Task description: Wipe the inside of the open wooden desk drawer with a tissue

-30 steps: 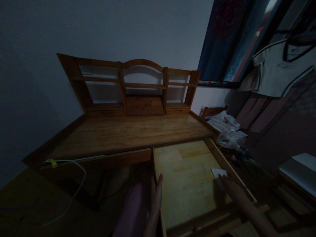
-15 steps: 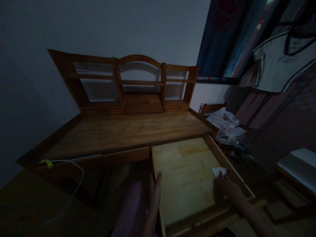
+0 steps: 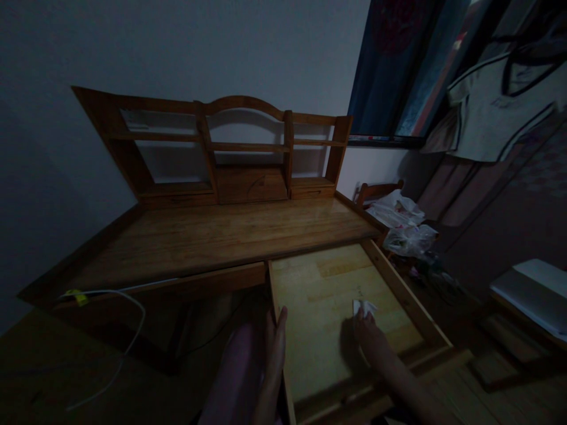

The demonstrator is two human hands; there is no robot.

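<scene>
A wooden drawer (image 3: 310, 348) is pulled out from the desk (image 3: 230, 230), its pale bottom showing some greenish marks. My right hand (image 3: 368, 333) is inside it, fingers closed round a white tissue (image 3: 364, 307) pressed to the drawer's bottom near those marks. My left hand (image 3: 277, 339) rests against the outside of the drawer's left wall, fingers stretched out and holding nothing.
A wooden shelf unit (image 3: 248, 177) stands at the back of the desk. A white cable (image 3: 140, 319) with a yellow tag hangs over the front left. Plastic bags (image 3: 398, 209) sit on a chair at the right, below hanging clothes (image 3: 491, 112).
My right hand has moved left with the tissue, from near the drawer's right wall towards the middle of its bottom. My left hand stays at the left wall. The view has shifted slightly.
</scene>
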